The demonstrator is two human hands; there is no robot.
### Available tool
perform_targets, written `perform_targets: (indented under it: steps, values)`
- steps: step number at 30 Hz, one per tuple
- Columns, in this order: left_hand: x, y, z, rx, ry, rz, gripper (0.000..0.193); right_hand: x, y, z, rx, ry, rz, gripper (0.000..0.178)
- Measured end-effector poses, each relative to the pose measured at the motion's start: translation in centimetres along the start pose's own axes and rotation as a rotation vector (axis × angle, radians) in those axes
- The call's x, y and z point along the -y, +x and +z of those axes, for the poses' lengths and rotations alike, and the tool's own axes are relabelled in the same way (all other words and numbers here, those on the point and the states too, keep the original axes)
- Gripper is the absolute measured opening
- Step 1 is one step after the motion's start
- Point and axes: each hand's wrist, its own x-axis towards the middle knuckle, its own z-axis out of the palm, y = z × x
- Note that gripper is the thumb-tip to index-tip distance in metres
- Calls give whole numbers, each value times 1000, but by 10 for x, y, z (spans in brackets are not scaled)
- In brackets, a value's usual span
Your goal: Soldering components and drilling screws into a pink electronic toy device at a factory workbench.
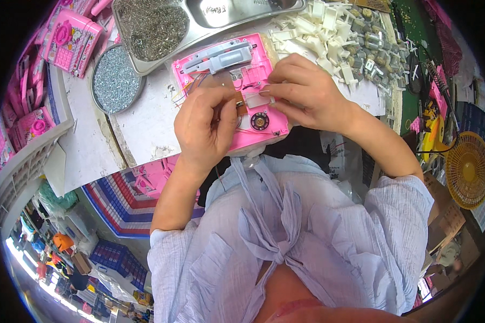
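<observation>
1. On the worktable, a toy housing half is laid centrally.
2. Inside it, a round speaker is seated toward four o'clock.
3. Behind, at eleven, a compartment tray is placed.
4. At nine, a dish of screws is set.
5. Plastic brackets are heaped at two.

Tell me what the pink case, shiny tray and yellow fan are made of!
Pink case: probably plastic, smooth, with moulded edges. Tray: likely metal, polished, with bright silvery reflections. Fan: evenly yellow, plastic or painted metal; I can't tell.
</observation>
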Motion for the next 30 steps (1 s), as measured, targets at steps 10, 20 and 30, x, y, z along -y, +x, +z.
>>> perform_targets:
  steps: [10, 20, 30]
  values:
    - [-17, 12, -6, 375, 456, 281, 28, 25, -15, -36, -54, -108, 253, 24]
    - [-33, 18, -6, 324, 369, 255, 25, -60, -73, -148, -179, -870, 617, 24]
    - [-65, 72, 20, 432, -261, -261, 35, 35, -9, -89, -136, 77, 416, 25]
